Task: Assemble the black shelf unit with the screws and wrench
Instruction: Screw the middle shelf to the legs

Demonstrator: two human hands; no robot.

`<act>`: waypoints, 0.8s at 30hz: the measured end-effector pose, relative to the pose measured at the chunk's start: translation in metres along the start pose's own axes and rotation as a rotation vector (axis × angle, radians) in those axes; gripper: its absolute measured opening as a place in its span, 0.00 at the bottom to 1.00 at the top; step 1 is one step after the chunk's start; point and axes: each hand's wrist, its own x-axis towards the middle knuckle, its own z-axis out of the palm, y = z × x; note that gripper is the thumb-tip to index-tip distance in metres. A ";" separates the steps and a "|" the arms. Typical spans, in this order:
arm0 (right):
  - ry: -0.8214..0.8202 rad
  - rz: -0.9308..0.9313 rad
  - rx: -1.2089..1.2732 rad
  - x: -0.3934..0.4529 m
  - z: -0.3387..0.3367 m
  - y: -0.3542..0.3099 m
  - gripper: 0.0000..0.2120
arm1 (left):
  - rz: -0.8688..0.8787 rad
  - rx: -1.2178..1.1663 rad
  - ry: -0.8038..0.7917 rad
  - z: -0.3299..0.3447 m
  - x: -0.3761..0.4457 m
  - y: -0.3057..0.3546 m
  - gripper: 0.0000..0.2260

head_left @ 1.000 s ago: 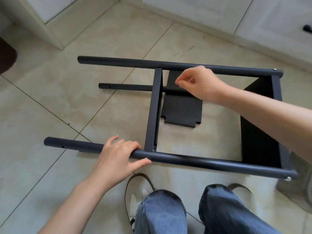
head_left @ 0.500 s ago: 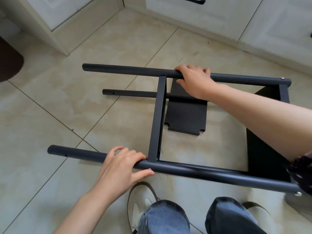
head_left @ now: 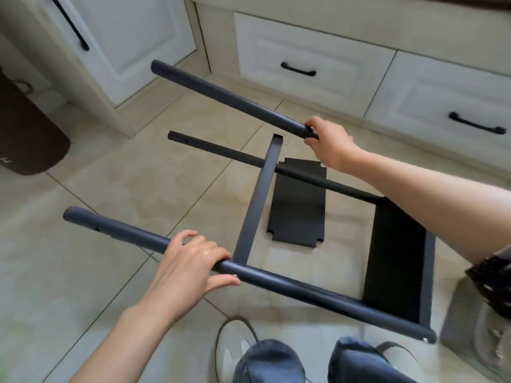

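Note:
The black shelf unit is a part-built frame tilted up off the tiled floor. My left hand (head_left: pixel 190 265) grips its near round pole (head_left: pixel 304 290), just left of a silver screw head. My right hand (head_left: pixel 330 145) grips the far pole (head_left: pixel 221 95), which rises toward the cabinets. A flat crossbar (head_left: pixel 258 201) runs up from the near pole; its far end is free of the far pole. A third pole (head_left: pixel 226 153) runs lower down. A black shelf panel (head_left: pixel 395 258) is fixed at the frame's right end. A loose black panel (head_left: pixel 298 205) lies flat on the floor. No wrench is visible.
White cabinet drawers with black handles (head_left: pixel 298 69) line the far side, and a white cabinet door (head_left: pixel 124 37) stands at the left. A dark brown rounded object (head_left: pixel 30 139) sits at the left edge. My knees and shoes (head_left: pixel 235 352) are at the bottom.
Both hands have lifted and tilted the frame, raising the left ends of the poles. The far pole has come away from the crossbar's far end. My view has tipped up toward the cabinets.

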 end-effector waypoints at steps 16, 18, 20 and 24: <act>0.251 0.147 0.266 -0.102 -0.136 0.036 0.14 | 0.093 0.529 -0.098 -0.122 0.048 0.035 0.25; 0.280 0.167 0.316 -0.121 -0.141 0.050 0.14 | 0.108 0.598 -0.078 -0.128 0.057 0.042 0.25; 0.307 0.189 0.369 -0.141 -0.145 0.064 0.14 | 0.123 0.646 -0.058 -0.132 0.066 0.051 0.25; 0.368 0.235 0.473 -0.184 -0.149 0.094 0.15 | 0.222 0.715 0.016 -0.135 0.080 0.072 0.23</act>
